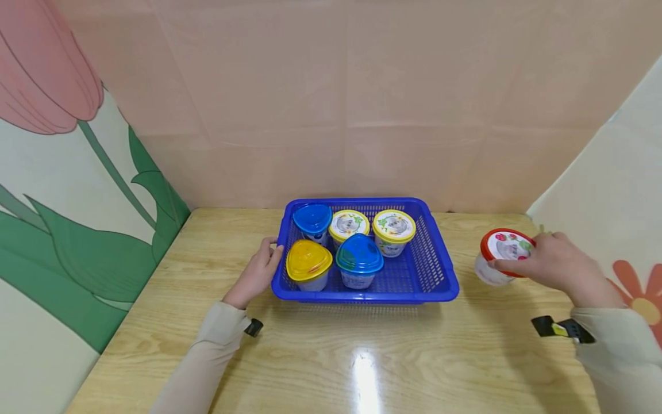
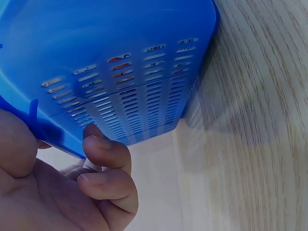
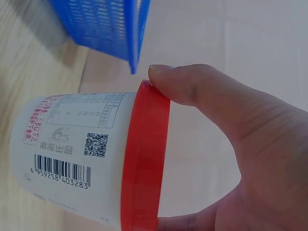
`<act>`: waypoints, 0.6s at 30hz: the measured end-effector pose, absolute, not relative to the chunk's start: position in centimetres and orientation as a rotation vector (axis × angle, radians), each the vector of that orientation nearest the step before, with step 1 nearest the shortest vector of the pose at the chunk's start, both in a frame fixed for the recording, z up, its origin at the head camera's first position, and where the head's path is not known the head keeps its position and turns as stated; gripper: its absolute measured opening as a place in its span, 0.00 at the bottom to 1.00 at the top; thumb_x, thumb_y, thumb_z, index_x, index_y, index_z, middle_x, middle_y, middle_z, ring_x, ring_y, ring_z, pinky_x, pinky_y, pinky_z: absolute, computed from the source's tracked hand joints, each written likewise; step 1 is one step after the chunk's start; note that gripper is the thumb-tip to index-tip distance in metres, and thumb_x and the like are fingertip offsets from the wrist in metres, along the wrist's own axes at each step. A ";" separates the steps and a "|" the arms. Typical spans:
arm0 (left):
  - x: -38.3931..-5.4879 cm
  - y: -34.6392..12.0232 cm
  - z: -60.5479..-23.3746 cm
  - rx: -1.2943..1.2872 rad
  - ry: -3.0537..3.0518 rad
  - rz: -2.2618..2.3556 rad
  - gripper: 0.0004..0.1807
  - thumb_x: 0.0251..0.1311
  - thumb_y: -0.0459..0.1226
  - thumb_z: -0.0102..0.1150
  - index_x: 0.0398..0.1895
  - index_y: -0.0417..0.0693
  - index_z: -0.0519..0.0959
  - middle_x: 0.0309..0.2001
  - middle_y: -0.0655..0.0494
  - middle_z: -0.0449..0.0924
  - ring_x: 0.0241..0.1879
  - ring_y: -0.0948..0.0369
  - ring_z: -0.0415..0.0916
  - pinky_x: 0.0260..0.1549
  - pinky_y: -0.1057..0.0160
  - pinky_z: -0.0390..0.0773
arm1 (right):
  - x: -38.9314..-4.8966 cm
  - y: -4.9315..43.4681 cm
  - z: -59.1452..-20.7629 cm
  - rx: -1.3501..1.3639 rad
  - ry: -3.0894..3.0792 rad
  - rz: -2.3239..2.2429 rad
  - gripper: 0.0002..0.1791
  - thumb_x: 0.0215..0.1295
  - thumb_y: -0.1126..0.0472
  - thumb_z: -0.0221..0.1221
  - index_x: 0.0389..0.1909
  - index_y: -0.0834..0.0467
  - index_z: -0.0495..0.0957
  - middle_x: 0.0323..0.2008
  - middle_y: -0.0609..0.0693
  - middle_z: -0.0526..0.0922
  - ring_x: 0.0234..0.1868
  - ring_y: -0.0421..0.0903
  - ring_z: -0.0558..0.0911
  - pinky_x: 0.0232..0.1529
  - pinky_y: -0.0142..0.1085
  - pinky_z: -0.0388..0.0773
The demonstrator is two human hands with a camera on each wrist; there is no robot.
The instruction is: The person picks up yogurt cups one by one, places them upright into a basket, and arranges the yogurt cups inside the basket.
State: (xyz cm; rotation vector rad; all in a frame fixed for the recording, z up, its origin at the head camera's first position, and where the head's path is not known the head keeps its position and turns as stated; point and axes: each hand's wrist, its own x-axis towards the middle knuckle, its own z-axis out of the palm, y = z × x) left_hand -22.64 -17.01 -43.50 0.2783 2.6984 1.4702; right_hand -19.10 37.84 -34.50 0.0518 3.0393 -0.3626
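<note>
A white plastic cup with a red-rimmed lid [image 1: 509, 247] is gripped by its lid in my right hand [image 1: 564, 264], to the right of the basket. In the right wrist view the cup [image 3: 77, 154] shows a barcode and printed text, with the thumb on the lid's edge. My left hand [image 1: 258, 269] holds the left rim of a blue plastic basket [image 1: 431, 296]; in the left wrist view its fingers [image 2: 108, 154] curl at the rim beside the slotted wall. Inside the basket stand several lidded cups: a yellow-lidded one [image 1: 308, 260], blue-lidded ones [image 1: 359, 253] and yellow-rimmed white-lidded ones [image 1: 394, 226].
The basket stands on a wood-grain table [image 1: 414, 356] near its back edge. Behind rises a plain pinkish backdrop [image 1: 331, 103]. Panels with printed flowers stand at the left [image 1: 93, 201] and right [image 1: 631, 230]. Black straps with small devices sit on both wrists.
</note>
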 end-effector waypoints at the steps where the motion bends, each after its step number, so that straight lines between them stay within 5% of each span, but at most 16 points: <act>1: -22.6 -17.0 -43.5 0.278 2.698 1.470 0.27 0.81 0.48 0.34 0.71 0.38 0.57 0.42 0.43 0.77 0.36 0.56 0.77 0.35 0.60 0.78 | -19.0 37.6 -34.3 0.048 3.045 -0.360 0.54 0.51 0.26 0.65 0.44 0.79 0.70 0.40 0.73 0.70 0.33 0.60 0.74 0.23 0.42 0.72; 18: -22.6 -17.0 -43.3 0.269 2.705 1.456 0.26 0.81 0.47 0.34 0.71 0.38 0.57 0.42 0.43 0.77 0.36 0.55 0.76 0.34 0.60 0.77 | -18.1 35.0 -31.4 0.014 3.130 -0.352 0.59 0.45 0.25 0.68 0.50 0.80 0.67 0.42 0.71 0.69 0.32 0.58 0.75 0.22 0.40 0.69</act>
